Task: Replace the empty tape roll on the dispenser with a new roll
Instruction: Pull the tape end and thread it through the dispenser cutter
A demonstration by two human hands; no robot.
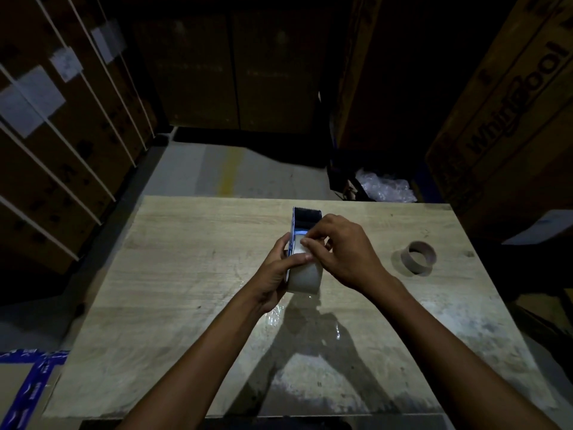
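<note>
A blue tape dispenser (305, 219) with a black toothed blade at its far end sits in the middle of the wooden table (186, 274). A pale new tape roll (305, 277) is seated in it at the near end. My left hand (276, 274) grips the dispenser and roll from the left side. Fingers of my right hand (341, 249) pinch the tape at the top of the roll, just behind the blade. The empty brown cardboard core (418, 257) lies on the table to the right, apart from both hands.
Tall cardboard boxes (511, 119) stand to the right and strapped boxes (62, 135) to the left. Crumpled clear plastic (387, 187) lies past the table's far edge. A box with blue tape (28, 389) sits at lower left. The scene is dim.
</note>
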